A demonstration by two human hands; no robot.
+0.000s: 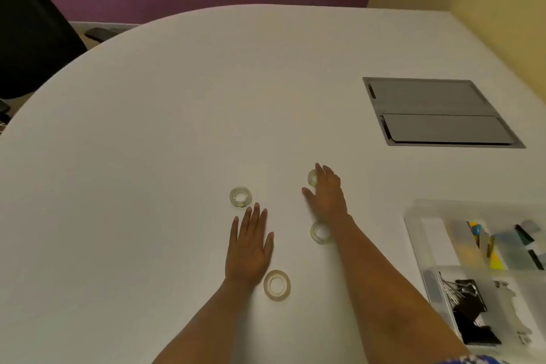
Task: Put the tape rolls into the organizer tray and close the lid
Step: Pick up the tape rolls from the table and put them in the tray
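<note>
Several clear tape rolls lie on the white table (pixel 177 127). One roll (pixel 240 196) sits just beyond the fingertips of my left hand (pixel 249 248), which lies flat and open. A wider roll (pixel 276 285) rests beside my left wrist. Another roll (pixel 319 232) lies next to my right wrist. My right hand (pixel 326 195) reaches over a far roll (pixel 312 178), fingers spread and touching it, half hiding it. The clear organizer tray (pixel 413 224) stands at the right edge, lid open.
The tray holds black binder clips (pixel 464 295) and colourful small items (pixel 478 242). A grey cable hatch (pixel 437 112) is set into the table at the far right. A black chair (pixel 29 38) stands beyond the table's left edge.
</note>
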